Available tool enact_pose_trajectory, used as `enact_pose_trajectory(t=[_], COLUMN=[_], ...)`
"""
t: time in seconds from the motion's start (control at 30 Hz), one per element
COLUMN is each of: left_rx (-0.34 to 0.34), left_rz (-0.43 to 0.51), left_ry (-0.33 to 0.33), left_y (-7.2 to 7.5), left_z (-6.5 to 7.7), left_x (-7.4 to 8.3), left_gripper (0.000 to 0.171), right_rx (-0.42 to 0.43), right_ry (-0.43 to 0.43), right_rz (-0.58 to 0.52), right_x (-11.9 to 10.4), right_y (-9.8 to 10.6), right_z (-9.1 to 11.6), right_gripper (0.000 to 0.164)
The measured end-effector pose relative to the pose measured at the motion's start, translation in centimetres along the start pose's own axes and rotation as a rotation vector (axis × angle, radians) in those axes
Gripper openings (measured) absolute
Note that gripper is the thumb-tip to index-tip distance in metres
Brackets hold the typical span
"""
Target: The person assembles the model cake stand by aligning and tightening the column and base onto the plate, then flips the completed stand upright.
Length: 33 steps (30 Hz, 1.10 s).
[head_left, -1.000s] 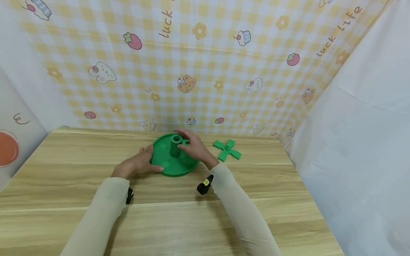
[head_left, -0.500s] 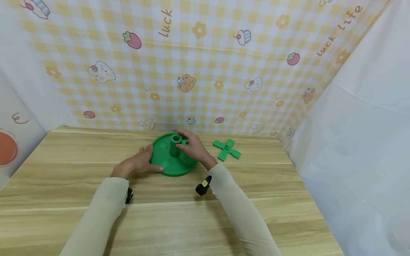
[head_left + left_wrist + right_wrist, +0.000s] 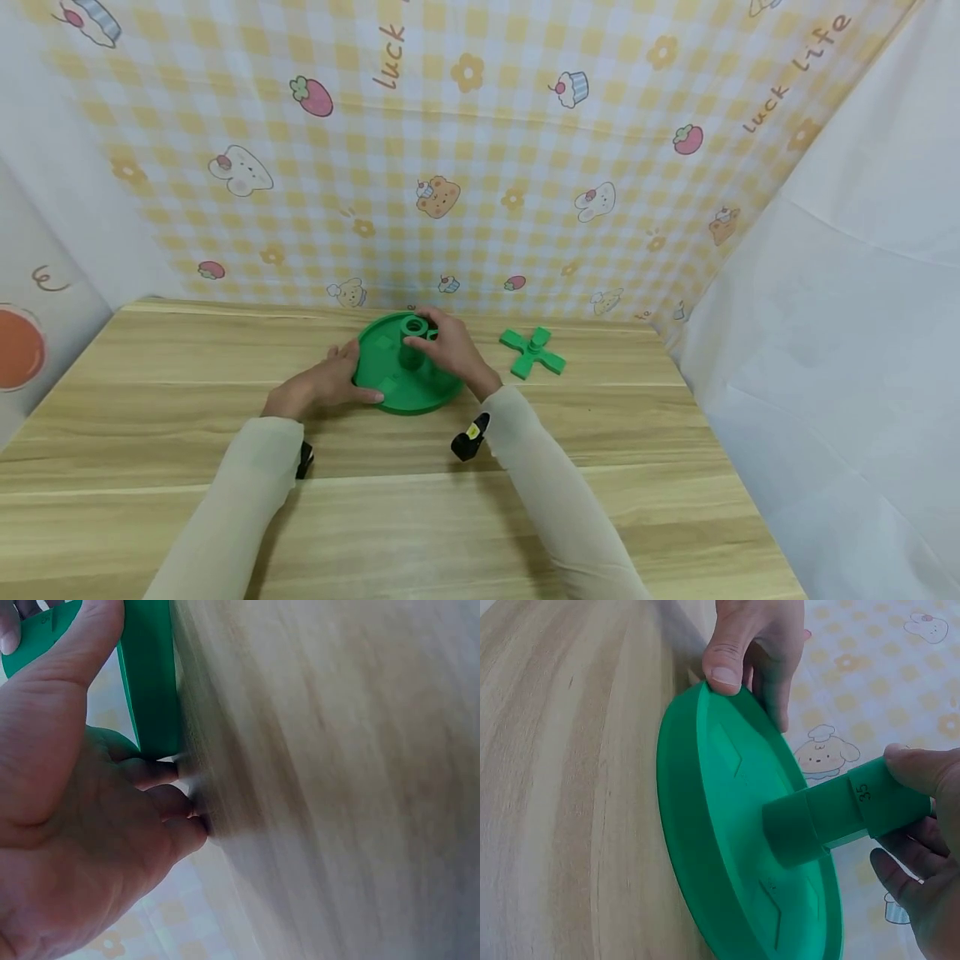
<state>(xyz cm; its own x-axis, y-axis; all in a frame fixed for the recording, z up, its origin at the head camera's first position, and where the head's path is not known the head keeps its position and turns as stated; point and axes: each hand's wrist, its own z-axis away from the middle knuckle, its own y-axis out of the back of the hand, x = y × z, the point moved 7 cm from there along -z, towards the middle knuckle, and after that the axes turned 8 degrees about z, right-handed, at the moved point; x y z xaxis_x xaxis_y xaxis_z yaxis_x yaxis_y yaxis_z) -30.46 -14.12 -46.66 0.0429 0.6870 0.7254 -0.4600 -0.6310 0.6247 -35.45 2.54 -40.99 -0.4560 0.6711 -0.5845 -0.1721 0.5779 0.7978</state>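
Observation:
A round green dish-like base with a raised rim lies on the wooden table. From its middle rises a green stepped post, hollow at the top and marked "35". My left hand holds the base's left rim, thumb over the edge and fingers around the outer side. With thumb and fingers my right hand grips the upper part of the post. In the left wrist view the hand's fingertips touch the table beside the rim.
A green cross-shaped piece with a short central peg lies to the right of the base. The wooden table meets a yellow checked cloth at the back. White fabric hangs on the right.
My right thumb has moved left across the front of the post, and the right wrist and forearm have swung slightly left. My left hand and the base stay in place.

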Motion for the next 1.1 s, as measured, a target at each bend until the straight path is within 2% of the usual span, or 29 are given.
enact_pose_trajectory(t=[0.2, 0.4, 0.5, 0.83, 1.1], left_rx=[-0.010, -0.015, -0.020, -0.014, -0.024], left_rz=[-0.005, 0.013, 0.032, 0.037, 0.012], left_ry=[0.019, 0.028, 0.041, 0.036, 0.032], left_y=[0.0, 0.2, 0.1, -0.1, 0.0], left_z=[0.2, 0.2, 0.2, 0.3, 0.3], left_x=[0.5, 0.5, 0.3, 0.2, 0.3], left_gripper=[0.118, 0.118, 0.119, 0.119, 0.120], right_rx=[0.025, -0.006, 0.018, 0.092, 0.091], right_ry=[0.003, -0.007, -0.034, -0.140, -0.199], right_rz=[0.016, -0.077, -0.101, -0.014, 0.046], right_x=[0.1, 1.4, 3.2, 10.5, 14.4], right_y=[0.0, 1.3, 2.9, 8.4, 9.7], right_z=[-0.1, 0.3, 0.8, 4.0, 6.5], right_gripper=[0.049, 0.063, 0.063, 0.057, 0.056])
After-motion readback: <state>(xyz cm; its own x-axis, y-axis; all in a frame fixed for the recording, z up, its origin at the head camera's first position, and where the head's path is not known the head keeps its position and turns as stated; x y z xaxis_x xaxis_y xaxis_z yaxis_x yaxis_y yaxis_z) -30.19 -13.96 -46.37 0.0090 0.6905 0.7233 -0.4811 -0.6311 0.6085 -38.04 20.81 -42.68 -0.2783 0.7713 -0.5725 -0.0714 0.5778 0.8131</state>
